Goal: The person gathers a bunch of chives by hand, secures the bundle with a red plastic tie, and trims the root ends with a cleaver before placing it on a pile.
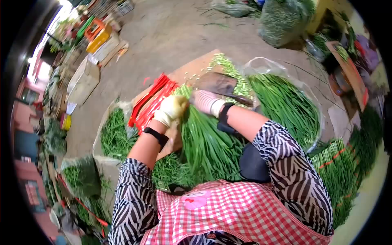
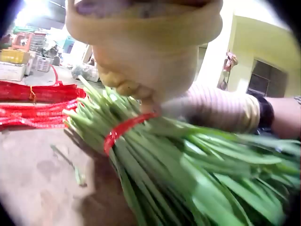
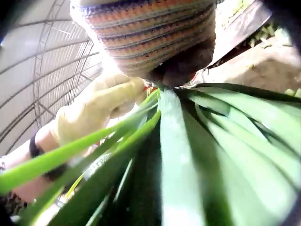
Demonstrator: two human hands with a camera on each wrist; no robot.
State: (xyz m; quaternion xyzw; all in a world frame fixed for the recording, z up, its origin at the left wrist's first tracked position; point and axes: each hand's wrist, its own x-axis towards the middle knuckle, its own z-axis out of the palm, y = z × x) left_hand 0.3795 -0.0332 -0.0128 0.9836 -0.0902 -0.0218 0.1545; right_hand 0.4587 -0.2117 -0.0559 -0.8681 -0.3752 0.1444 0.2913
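A bunch of long flat garlic chives (image 1: 208,139) lies across the board, cut ends away from me. A red tie band (image 2: 126,128) runs round the bunch near those ends. My left hand (image 1: 172,109), in a yellow glove, has its fingers curled on top of the bunch and pinches the band. My right hand (image 1: 207,102), in a striped glove, is close beside it. Its fingertips (image 3: 181,70) are bent down at the bunch, with bits of red band showing by them. Both palms' undersides are hidden.
Red tie strips (image 1: 153,102) lie left on the wooden board (image 1: 196,65). A broad dark chopper blade (image 1: 216,83) sits beyond my right hand near chopped white ends (image 1: 228,67). Loose garlic chives (image 1: 281,106) fill a plastic bag at right; tied bunches (image 1: 337,167) stand nearer.
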